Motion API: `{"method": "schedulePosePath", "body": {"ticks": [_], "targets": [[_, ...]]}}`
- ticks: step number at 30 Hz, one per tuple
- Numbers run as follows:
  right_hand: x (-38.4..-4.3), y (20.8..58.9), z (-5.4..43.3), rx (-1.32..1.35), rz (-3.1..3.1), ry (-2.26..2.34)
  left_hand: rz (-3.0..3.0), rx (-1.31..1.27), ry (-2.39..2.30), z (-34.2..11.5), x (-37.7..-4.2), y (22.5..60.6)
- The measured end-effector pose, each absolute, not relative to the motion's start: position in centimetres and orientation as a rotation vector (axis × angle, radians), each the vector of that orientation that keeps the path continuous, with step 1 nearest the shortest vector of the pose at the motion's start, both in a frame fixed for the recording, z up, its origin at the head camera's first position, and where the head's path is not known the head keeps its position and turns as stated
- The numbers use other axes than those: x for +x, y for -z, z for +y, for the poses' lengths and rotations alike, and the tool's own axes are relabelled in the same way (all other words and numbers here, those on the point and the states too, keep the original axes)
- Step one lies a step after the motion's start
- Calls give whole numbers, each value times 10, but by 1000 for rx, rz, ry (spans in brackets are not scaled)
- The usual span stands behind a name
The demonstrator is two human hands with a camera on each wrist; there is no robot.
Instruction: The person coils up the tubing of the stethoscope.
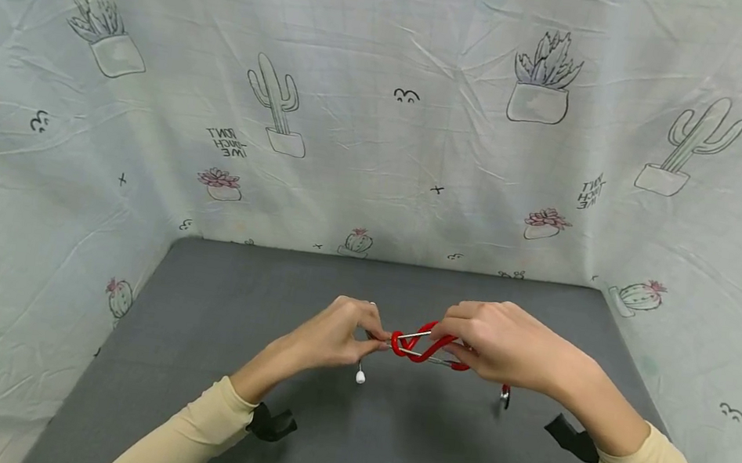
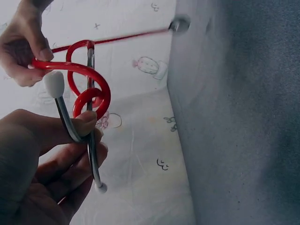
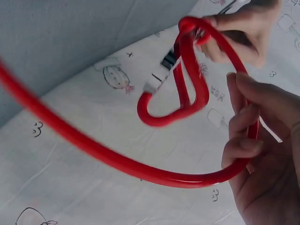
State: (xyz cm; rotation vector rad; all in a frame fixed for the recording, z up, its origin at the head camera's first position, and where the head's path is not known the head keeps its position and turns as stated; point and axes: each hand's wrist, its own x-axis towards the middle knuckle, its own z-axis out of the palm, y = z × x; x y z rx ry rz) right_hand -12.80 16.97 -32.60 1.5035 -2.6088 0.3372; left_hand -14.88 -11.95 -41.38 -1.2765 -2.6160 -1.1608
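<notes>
A stethoscope with red tubing (image 3: 140,172) is held up above the grey table by both hands. My left hand (image 1: 341,332) pinches its metal ear tubes (image 2: 90,145) near the white ear tips (image 2: 54,83). The tubing is looped around the ear tubes just beyond those fingertips. On the other side, my right hand (image 1: 504,345) grips the red tubing, its fingers curled round it in the right wrist view. From below this hand hangs the chest piece (image 1: 505,397), blurred in the left wrist view. Part of the tubing is hidden behind the right hand.
Beneath both hands lies the grey tabletop (image 1: 249,286). A pale cloth (image 1: 369,41) printed with cacti and potted plants walls off its back and sides. Black straps (image 1: 273,423) hang at both wrists.
</notes>
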Motion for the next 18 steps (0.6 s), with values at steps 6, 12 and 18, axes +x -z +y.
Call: {"method": "schedulePosePath", "body": {"ticks": [6, 12, 18], "targets": [[-135, 330, 169, 1597, -2613, -453, -2612, -1405, 1125, -119, -146, 420], [-144, 335, 171, 1668, -2629, -652, -2557, -1510, 1101, -117, -142, 424], [-150, 342, 171, 1752, -2589, -848, -2490, -1599, 1071, -117, -134, 424]]}}
